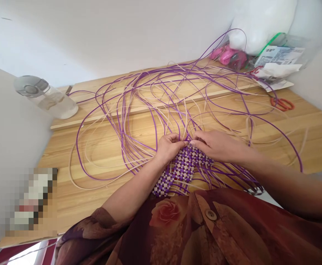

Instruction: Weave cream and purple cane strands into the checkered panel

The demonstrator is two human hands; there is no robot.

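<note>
A woven piece [184, 167] in purple and beige checks lies at the table's near edge, close to my body. Long loose purple and beige strands [143, 79] fan out from it across the table. My left hand [170, 148] pinches the far edge of the weave, thumb and fingers closed. Right beside it, my right hand [209, 145] is closed at the same edge, its fingertips almost meeting the left thumb. Which single strands lie between the fingers is too small to make out.
A clear water bottle [46, 96] with a grey lid stands at the back left. Orange-handled scissors [282, 104] lie on the right. Plastic bags [285, 55] and pink items [227, 55] sit at the back right. A blurred-out object [32, 198] lies front left on the wooden table [100, 151].
</note>
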